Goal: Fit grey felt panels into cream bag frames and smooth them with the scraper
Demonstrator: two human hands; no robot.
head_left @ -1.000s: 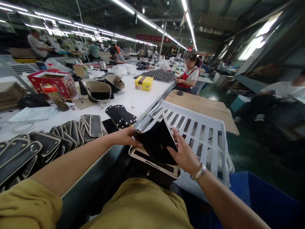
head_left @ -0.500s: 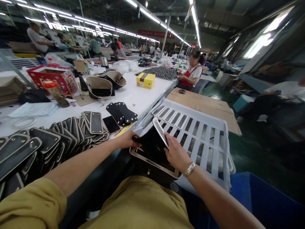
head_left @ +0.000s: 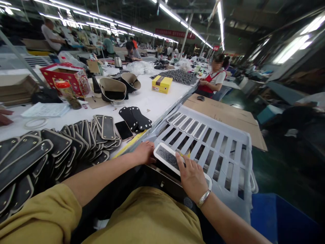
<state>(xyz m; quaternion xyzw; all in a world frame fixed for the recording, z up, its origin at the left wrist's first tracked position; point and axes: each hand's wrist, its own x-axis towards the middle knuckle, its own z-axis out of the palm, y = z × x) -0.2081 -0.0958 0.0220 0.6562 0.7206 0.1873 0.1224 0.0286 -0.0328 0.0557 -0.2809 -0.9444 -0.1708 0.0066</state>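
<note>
- At the left edge, the brownish fingers of another person's hand show above the white worktop.
- Nearby, long black panels with pale edging and brass-coloured studs overlap in a big heap.
- Beyond the heap are white paper sheets, a red patterned box and a clear jar with an orange lid beside that box.
- Further right stand two black curved pieces with cream linings; nearer lies a dark-screened phone, just beside flat black pieces with white tabs.
- The left hand has its fingers curled at the left end of the white-rimmed, dark oblong panel; whether its grip pinches anything cannot be told.
- That white-rimmed, dark oblong panel lies slanted over the black case with a metal clasp, in front of the person's body.
- The right hand, a silvery bracelet at its wrist, lies across the panel, fingers slightly parted; its thumb is not clear, so whether the grip pinches cannot be told.
- Beyond, five smaller white-rimmed dark pieces line the far left of a grey slotted plastic crate.
- Behind the crate lies brown cardboard; a blue container sits at lower right.
</note>
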